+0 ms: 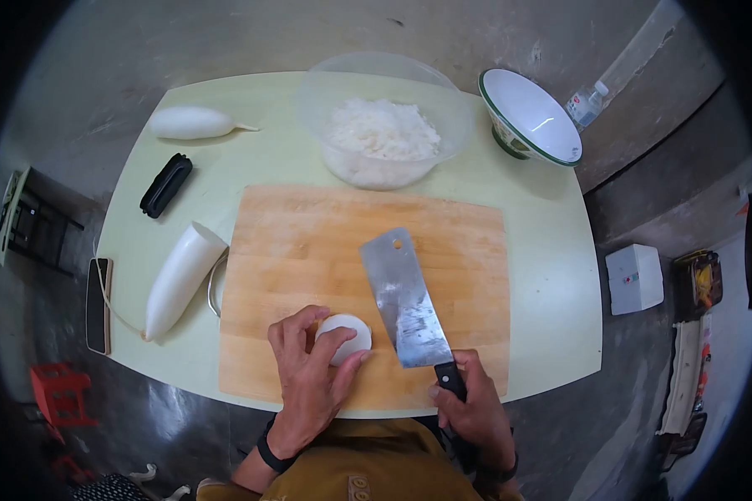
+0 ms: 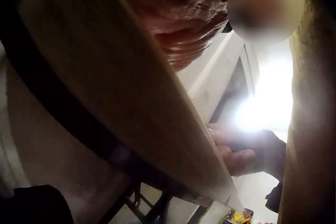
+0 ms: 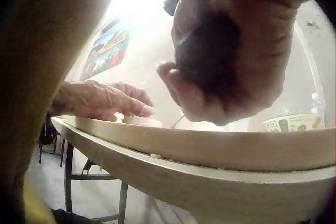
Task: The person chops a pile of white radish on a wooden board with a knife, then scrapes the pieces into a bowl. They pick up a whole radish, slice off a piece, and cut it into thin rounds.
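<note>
My left hand [image 1: 307, 371] holds a round, flat-faced white radish piece [image 1: 356, 326] near the front edge of the wooden cutting board [image 1: 301, 225]. Fingers and thumb curl about the piece, with one fingertip over its cut face. To the right of it, my right hand [image 1: 479, 411] grips the black handle of a cleaver [image 1: 407, 305]. Its broad blade points away from me over the board, apart from the radish piece. From the right wrist, the right hand [image 3: 236, 61] is wrapped round the dark handle, and the left hand [image 3: 107, 100] rests low at the board.
A cut radish length [image 1: 184, 280] and a whole radish [image 1: 192, 123] lie left, beside a black case [image 1: 166, 185] and a phone [image 1: 99, 306]. Behind the board stand a clear bowl [image 1: 317, 125] of white shreds and a tilted green-rimmed bowl [image 1: 530, 117].
</note>
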### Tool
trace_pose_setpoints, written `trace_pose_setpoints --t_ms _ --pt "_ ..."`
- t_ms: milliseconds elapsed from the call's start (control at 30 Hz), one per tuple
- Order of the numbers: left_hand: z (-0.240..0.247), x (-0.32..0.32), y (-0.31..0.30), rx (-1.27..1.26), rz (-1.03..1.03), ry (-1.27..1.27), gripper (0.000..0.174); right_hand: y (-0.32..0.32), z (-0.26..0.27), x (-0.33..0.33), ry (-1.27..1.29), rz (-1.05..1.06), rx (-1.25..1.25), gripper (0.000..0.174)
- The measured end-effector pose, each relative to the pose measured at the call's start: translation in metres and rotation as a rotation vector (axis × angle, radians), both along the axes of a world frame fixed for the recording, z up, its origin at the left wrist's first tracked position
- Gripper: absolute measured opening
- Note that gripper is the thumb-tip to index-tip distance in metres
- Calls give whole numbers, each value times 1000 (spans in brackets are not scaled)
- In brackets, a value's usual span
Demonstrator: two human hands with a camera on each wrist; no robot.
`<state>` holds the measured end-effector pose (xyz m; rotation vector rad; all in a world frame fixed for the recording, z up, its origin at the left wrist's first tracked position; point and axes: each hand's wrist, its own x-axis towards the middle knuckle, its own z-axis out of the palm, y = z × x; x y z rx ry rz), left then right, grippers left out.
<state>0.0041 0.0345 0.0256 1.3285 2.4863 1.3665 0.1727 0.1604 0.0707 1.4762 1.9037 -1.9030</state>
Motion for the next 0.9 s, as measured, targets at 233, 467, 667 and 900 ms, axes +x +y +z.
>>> trace_pose_setpoints --t_ms 233,467,667,900 --pt "0 2 -1 12 63 18 26 -13 -4 -11 209 295 755 42" --pt "-1 -1 0 -9 53 3 26 -16 0 -22 158 541 797 33" --pt "-2 -1 4 -28 46 -15 26 -16 -7 -24 210 554 895 39" --pt "-1 -1 5 -38 25 -40 27 -14 -3 -25 183 627 933 44"
